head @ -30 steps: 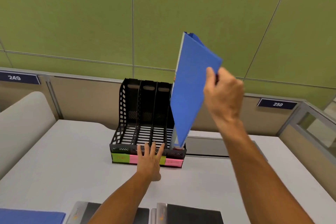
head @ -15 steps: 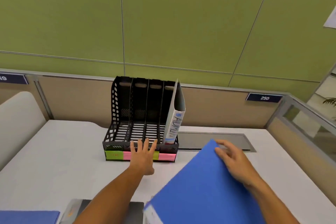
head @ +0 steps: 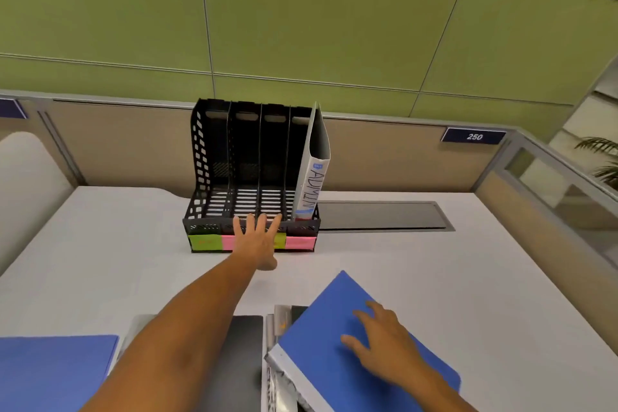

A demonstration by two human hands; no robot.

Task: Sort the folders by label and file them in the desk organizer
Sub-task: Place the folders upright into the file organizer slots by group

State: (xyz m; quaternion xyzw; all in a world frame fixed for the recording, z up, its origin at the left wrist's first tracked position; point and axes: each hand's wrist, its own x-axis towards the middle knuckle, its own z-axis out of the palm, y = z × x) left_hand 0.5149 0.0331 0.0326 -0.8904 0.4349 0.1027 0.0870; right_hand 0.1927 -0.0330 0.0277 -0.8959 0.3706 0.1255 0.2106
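Observation:
A black four-slot desk organizer [head: 214,177] stands at the back of the white desk, with green [head: 204,242] and pink [head: 299,242] sticky labels on its front lip. A grey folder marked ADMIN [head: 316,157] stands upright in the rightmost slot. My left hand [head: 259,241] lies flat against the organizer's front, fingers spread, covering the middle labels. My right hand [head: 384,344] rests palm-down, fingers apart, on a blue folder [head: 321,328] lying tilted near the front edge.
The blue folder lies on a black folder [head: 284,314]. Another black folder [head: 240,361] lies beside it, and a second blue folder [head: 50,375] at bottom left. A grey cable hatch [head: 384,216] sits right of the organizer. Low partitions bound the desk's back and right.
My right hand has brought the blue folder down from beside the organizer's right slot onto the folders at the desk's front. The grey ADMIN folder stands uncovered. My left hand has stayed put.

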